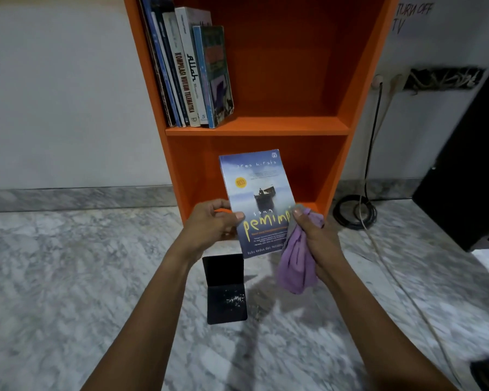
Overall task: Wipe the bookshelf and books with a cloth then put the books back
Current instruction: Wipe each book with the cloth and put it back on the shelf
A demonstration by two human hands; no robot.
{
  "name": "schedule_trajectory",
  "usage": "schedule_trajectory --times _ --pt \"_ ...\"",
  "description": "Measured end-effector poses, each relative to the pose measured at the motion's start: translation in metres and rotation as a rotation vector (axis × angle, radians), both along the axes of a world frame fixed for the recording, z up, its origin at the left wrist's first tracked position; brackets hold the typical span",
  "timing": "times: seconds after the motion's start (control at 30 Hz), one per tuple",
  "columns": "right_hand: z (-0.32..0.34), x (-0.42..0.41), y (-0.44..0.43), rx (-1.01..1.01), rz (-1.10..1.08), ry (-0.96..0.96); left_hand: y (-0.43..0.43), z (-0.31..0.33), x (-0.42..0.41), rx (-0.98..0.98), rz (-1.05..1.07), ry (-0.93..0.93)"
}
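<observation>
A blue paperback book [259,193] with yellow title lettering is held upright in front of the orange bookshelf [294,125]. My left hand [209,224] grips the book's left edge. My right hand [314,235] holds a bunched purple cloth [297,266] against the book's lower right edge. Several books [192,71] lean together at the left of the upper shelf. The right part of that shelf and the lower compartment hold nothing that I can see.
A black bookend [226,289] stands on the marble floor just below the book. Coiled cables [355,211] lie on the floor right of the shelf, running up to a wall socket [378,80]. A dark cabinet [469,170] stands at the right.
</observation>
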State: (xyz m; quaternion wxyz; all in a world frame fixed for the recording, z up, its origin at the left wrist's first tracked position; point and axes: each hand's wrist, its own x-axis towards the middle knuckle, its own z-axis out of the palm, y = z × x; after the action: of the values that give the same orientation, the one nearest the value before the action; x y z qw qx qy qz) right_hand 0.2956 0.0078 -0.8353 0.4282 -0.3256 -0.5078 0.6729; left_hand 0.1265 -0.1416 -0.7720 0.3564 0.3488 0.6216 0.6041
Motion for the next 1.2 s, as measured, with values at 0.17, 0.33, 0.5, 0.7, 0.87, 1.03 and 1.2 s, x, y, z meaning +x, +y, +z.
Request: schedule_trajectory --times 0.17,0.33,0.5,0.7,0.87,1.03,1.2 --pt "0.011 -0.011 0.003 0.322 -0.113 -0.097 0.011 -0.002 -0.004 -0.042 0.095 0.114" --pt "0.036 -0.026 0.025 0.493 -0.101 -0.301 0.029 0.016 -0.01 0.036 0.158 0.263" --pt "0.085 -0.06 0.047 0.702 -0.23 -0.345 0.059 0.047 -0.035 0.088 0.303 0.514" --pt "0.151 -0.122 0.091 0.889 -0.335 -0.395 0.107 0.106 -0.065 0.171 0.56 0.743" --pt "0.188 -0.183 0.127 0.93 -0.257 -0.421 0.147 0.135 -0.096 0.19 0.734 0.835" --pt "0.18 -0.232 0.144 0.935 -0.064 -0.489 0.178 0.124 -0.129 0.145 0.848 0.831" --pt "0.146 -0.259 0.141 0.847 0.002 -0.441 0.183 0.111 -0.148 0.113 0.922 0.796"
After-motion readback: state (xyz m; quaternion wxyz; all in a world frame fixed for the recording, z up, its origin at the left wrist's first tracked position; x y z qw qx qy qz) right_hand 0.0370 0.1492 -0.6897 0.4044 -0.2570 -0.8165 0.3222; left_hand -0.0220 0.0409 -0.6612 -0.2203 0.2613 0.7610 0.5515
